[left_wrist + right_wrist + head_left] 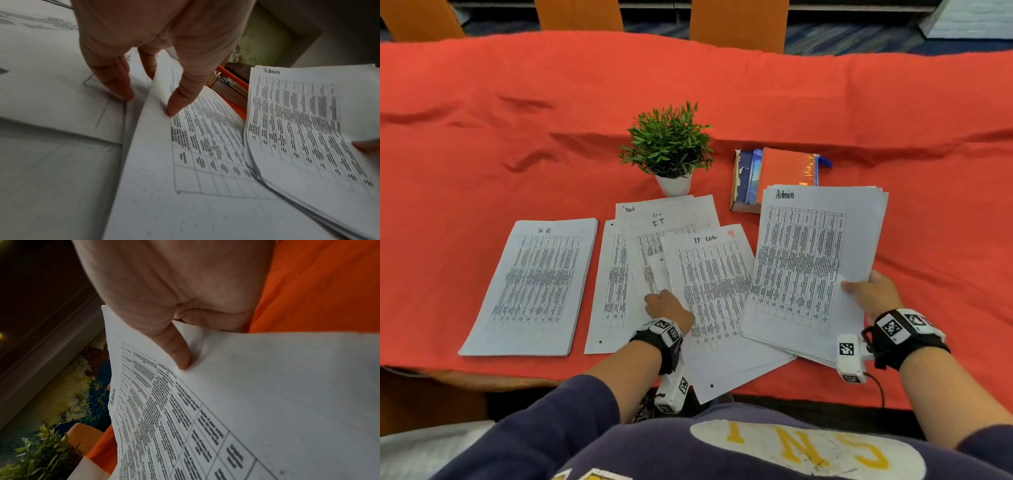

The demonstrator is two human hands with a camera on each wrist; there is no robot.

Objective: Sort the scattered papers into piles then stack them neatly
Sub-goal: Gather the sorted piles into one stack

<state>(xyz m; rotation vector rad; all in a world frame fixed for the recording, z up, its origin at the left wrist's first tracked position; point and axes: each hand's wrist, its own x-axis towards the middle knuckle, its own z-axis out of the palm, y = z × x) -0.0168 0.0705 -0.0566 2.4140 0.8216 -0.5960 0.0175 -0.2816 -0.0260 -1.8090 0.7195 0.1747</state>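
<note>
Printed sheets lie on a red tablecloth (482,144). At the left sits a squared pile headed "HR" (534,284). Loose sheets headed "IT" (654,233) overlap in the middle, with an "IT Log" sheet (715,284) on top. My left hand (655,303) pinches the left edge of that sheet (205,146), thumb (180,100) above and fingers (117,84) beneath the raised edge. My right hand (859,286) grips the "Admin" stack (808,260) at its lower right corner, thumb (180,356) on top. The stack (267,386) tilts over the IT sheets' right side.
A small potted plant (669,147) stands just behind the IT sheets. Behind the Admin stack lie books and an orange folder (780,174). Orange chairs (739,24) line the far side. Some sheets overhang the table's near edge (709,387).
</note>
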